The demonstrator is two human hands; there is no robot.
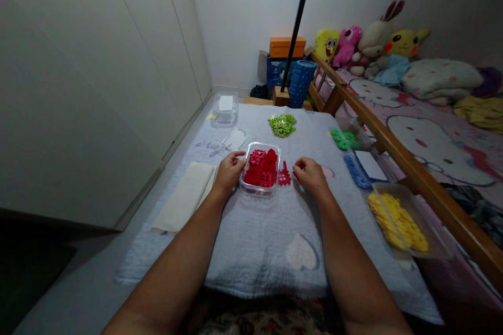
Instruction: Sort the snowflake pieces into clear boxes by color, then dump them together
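A clear plastic container (260,191) filled with red plastic pieces (262,168) stands in the middle of the cloth-covered table. My left hand (229,171) grips its left side, thumb and fingers bent at the rim. Just right of the container lie a few loose red toothed pieces (284,175) on the cloth. Beside them is my right hand (310,174), its fingertips pinched together. A bit of red shows at those fingers, mostly hidden, and looks like one more red plastic piece.
Light green pieces (282,125) lie in a heap farther back. A lidded clear box (225,110) stands at the back left, folded cream cloth (187,196) at the left. Along the right edge are containers of green (345,138), blue (357,171) and yellow pieces (396,221), beside a wooden bed rail (393,149).
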